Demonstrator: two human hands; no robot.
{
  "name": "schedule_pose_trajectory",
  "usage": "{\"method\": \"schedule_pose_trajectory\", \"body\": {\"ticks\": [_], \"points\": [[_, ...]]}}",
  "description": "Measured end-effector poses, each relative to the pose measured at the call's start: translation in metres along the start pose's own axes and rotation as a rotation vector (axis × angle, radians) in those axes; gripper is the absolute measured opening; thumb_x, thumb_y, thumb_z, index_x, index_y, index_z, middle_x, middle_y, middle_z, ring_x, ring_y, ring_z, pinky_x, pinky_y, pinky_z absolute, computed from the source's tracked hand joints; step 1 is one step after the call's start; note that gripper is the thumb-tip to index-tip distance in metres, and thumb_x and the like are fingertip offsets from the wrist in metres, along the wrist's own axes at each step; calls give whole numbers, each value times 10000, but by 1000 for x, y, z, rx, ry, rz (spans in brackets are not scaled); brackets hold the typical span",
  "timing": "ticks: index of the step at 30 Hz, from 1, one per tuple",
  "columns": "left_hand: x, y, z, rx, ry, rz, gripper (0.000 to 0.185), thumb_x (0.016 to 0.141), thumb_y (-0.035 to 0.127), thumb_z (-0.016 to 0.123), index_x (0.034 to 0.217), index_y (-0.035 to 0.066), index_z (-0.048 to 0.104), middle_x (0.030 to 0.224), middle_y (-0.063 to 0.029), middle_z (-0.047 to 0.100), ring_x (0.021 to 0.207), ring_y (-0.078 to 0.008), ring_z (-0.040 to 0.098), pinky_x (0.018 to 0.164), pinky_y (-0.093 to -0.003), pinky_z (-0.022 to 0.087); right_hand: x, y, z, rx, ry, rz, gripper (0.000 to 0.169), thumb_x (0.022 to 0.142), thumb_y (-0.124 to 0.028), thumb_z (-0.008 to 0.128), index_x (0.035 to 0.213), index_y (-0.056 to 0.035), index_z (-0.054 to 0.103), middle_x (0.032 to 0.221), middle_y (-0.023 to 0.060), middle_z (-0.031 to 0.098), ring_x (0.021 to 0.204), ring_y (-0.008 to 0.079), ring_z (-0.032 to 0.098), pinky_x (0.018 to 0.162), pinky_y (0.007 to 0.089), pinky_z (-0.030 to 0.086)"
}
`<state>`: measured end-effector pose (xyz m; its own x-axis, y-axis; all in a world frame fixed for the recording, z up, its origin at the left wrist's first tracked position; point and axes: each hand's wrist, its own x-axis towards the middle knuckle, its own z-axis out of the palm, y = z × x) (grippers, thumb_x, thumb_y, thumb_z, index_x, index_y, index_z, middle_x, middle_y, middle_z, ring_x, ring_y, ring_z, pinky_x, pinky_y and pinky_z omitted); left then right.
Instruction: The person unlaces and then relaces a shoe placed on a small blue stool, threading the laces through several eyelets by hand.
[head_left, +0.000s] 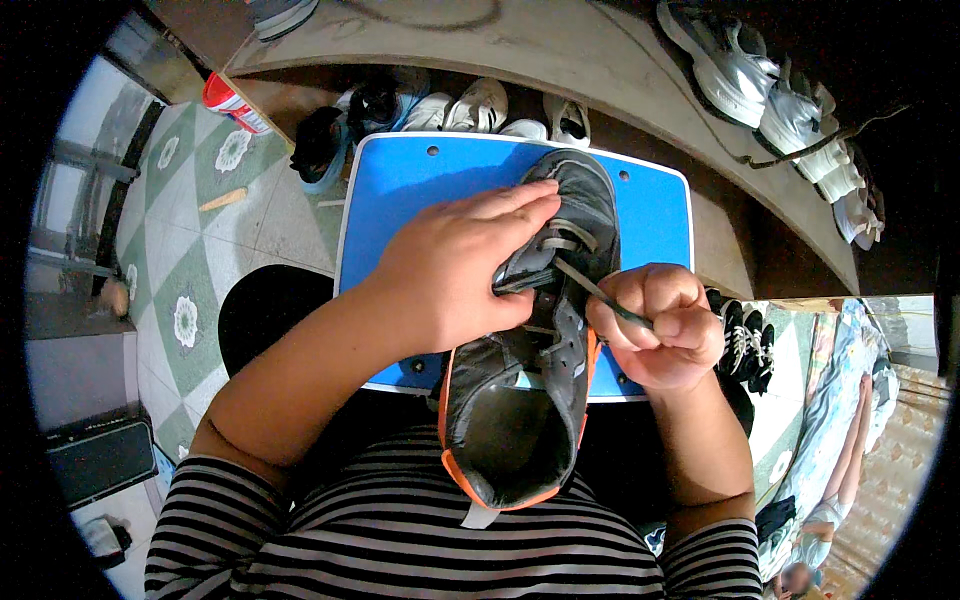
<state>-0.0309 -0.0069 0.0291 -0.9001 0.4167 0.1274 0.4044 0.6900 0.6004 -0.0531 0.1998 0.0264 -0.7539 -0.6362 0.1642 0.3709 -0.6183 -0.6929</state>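
A black sneaker (589, 195) with orange trim lies across a small blue board (420, 172) with a white rim, its toe pointing away from me. My left hand (450, 262) grips the shoe's left side, with the fingers over the upper and the thumb at the tongue. A flat grey shoelace (589, 281) runs through the front eyelets. Its loose length is pinched in my right hand (656, 326), pulled taut to the right of the shoe. The upper eyelets near the ankle carry no lace. The heel opening faces me.
A wooden shoe rack (540, 45) stands ahead, with white sneakers (480, 105) below and silver-white sneakers (731, 67) on top. A red-and-white bucket (232, 105) is at far left. Black shoes (746, 341) stand at right, near a person lying on a floral-covered bed (832, 397).
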Motion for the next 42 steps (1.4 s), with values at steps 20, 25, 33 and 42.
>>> {"method": "schedule_pose_trajectory", "body": {"ticks": [20, 25, 33, 42], "points": [[2, 16, -9, 12, 60, 296, 178, 601, 39, 622, 776, 68, 619, 1161, -138, 525, 1160, -352, 453, 967, -410, 377, -16, -38, 31, -1314, -549, -385, 369, 741, -445, 648, 652, -90, 602, 791, 33, 615, 703, 228, 585, 607, 309, 473], [1, 13, -4, -3, 131, 236, 133, 632, 12, 622, 741, 65, 567, 959, -96, 541, 923, -288, 540, 810, -375, 431, -12, -26, 13, -1183, 303, 103, 179, 895, -140, 537, 817, 7, 600, 728, 52, 595, 680, 103, 554, 600, 234, 445], [2, 13, -4, 19, 183, 102, 223, 641, 14, 669, 838, 61, 576, 945, -99, 541, 888, -272, 549, 761, -337, 457, 0, -4, 5, -1350, 293, 117, 153, 784, -38, 668, 903, 5, 581, 670, -25, 497, 588, 34, 428, 493, 186, 354], [9, 9, -7, -126, 170, 21, 279, 681, 35, 662, 949, 32, 585, 1014, -111, 551, 905, -265, 558, 804, -331, 457, 7, 0, 2, -1404, 257, 56, 136, 664, -75, 659, 727, -44, 542, 676, 140, 562, 611, 306, 576, 541, 373, 461]]}}
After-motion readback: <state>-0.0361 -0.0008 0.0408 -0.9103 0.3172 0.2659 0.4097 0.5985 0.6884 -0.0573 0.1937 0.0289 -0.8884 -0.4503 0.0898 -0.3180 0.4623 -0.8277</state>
